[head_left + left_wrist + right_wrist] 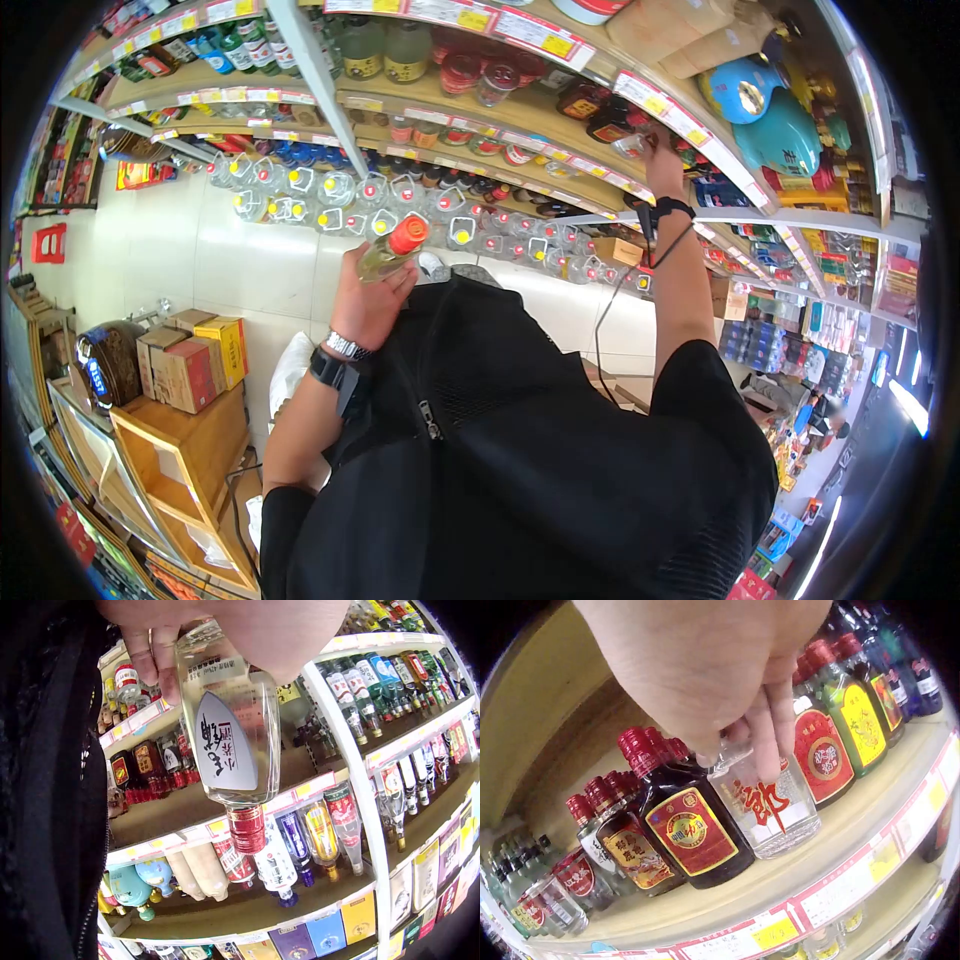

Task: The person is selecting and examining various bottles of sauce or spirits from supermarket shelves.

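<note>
My left hand [368, 300] grips a clear flat bottle [392, 247] with a red cap, held up near my chest; in the left wrist view the bottle [229, 735] shows a white label, its red cap pointing down. My right hand [662, 160] reaches up to a wooden shelf [780, 885] and pinches the top of a small clear bottle [769, 806] with red characters. That bottle stands on the shelf between a dark bottle with a yellow label [686, 829] and a red-labelled bottle [821, 754].
Shelves of liquor bottles [420, 200] run across the view, with yellow and red price tags [832, 892] on their edges. Cardboard boxes [190, 360] sit on a wooden stand at the lower left. White floor tiles [240, 260] lie below.
</note>
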### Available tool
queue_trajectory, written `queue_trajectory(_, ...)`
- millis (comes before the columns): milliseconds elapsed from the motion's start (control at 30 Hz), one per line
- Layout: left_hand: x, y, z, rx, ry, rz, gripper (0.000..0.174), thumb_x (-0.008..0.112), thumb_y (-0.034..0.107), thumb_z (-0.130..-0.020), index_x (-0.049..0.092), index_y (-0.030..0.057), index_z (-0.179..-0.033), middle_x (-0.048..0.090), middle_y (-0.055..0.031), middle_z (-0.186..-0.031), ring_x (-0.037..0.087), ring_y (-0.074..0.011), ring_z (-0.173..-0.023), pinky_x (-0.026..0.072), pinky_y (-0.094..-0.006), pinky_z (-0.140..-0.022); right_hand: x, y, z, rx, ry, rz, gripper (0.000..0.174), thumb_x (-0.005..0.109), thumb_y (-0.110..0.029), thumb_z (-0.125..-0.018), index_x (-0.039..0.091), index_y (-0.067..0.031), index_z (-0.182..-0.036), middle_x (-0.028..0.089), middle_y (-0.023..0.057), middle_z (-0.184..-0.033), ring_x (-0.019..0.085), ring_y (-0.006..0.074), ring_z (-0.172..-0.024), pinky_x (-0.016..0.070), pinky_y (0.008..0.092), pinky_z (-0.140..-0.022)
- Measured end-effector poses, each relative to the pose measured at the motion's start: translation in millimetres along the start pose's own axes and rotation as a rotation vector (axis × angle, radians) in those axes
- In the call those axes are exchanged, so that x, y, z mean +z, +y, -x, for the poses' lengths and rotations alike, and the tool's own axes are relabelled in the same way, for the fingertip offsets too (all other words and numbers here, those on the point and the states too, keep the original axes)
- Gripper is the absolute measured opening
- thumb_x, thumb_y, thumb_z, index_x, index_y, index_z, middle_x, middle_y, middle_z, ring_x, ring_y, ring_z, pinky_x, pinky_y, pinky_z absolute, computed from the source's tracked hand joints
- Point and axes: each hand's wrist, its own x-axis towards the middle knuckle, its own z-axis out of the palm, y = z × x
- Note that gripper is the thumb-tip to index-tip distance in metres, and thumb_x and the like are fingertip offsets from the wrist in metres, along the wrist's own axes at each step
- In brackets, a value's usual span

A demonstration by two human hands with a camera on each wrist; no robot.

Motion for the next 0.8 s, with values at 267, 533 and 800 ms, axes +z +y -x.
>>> queue_trajectory(267, -3, -6, -4, 0.030, -0.002, 0.026, 0.041, 0.050, 0.041, -0.098, 0.057, 0.0062, -0.118, 0.062, -0.0092, -0.114, 0.057, -0.0237, -0.103, 0.0459, -0.0398, -0.099, 12, 0, -6, -0.018, 0.109, 0.154, 0.034, 0.061, -0.029, -0.092, 0.053, -0.0117, -0.120, 0.068, 0.0183, -0.097, 0.065, 0.0391, -0.087, 0.0534, 0.0499, -0.073)
queue_trajectory(533, 0, -4, -7, 0.034, 0.030, 0.046, 0.039, 0.051, 0.040, -0.098, 0.057, 0.0060, -0.116, 0.063, -0.0100, -0.113, 0.059, -0.0245, -0.100, 0.0475, -0.0394, -0.096, 2, -16, 4, 0.070, 0.168, 0.058, 0.038, 0.060, -0.034, -0.094, 0.052, -0.0081, -0.120, 0.069, 0.0214, -0.086, 0.065, 0.0438, -0.074, 0.0535, 0.0504, -0.067)
queue_trajectory(800, 6, -2, -14, -0.020, 0.035, -0.071, 0.043, 0.045, 0.042, -0.100, 0.056, 0.0049, -0.119, 0.062, -0.0081, -0.115, 0.058, -0.0231, -0.104, 0.0463, -0.0378, -0.097, -76, -247, 118, -0.017, -0.601, -1.001, 0.036, 0.070, -0.017, -0.090, 0.057, -0.0095, -0.122, 0.056, 0.0002, -0.071, 0.056, 0.0092, -0.067, 0.0465, 0.0275, -0.064)
